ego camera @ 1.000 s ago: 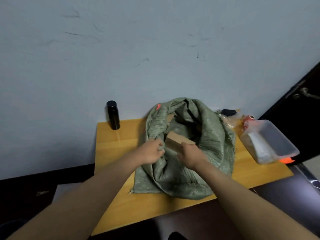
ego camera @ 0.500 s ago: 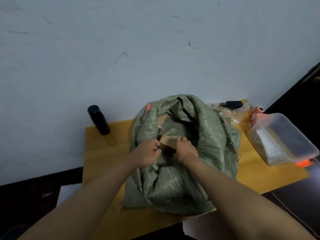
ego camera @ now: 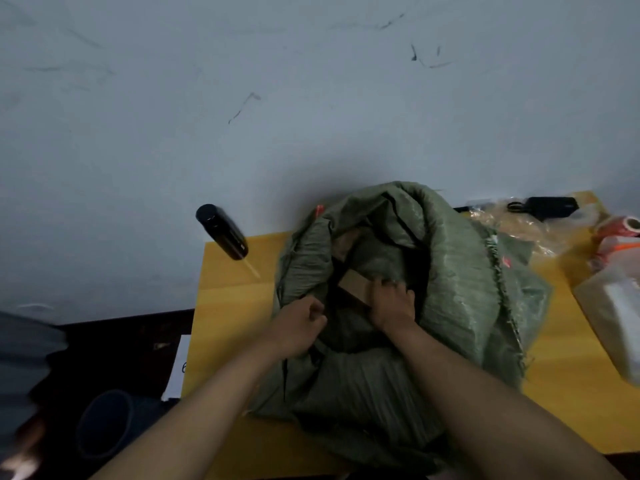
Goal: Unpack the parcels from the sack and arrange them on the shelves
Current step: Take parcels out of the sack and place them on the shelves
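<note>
Diagonally, parcel [ego camera: 354, 286] up-left in sack [ego camera: 457, 271]

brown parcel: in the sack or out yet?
Still in: the brown parcel sits inside the sack mouth, right hand on it.

No readable text anywhere, white paper sheet [ego camera: 178, 367] by the table edge shows one cut-off, illegible character

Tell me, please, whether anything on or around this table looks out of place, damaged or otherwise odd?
The green sack has a frayed right edge with loose threads hanging. The wall behind the yellow table carries dark scuff marks. The black bottle appears to lean, though the wide lens may cause that. Nothing looks spilled.
</note>
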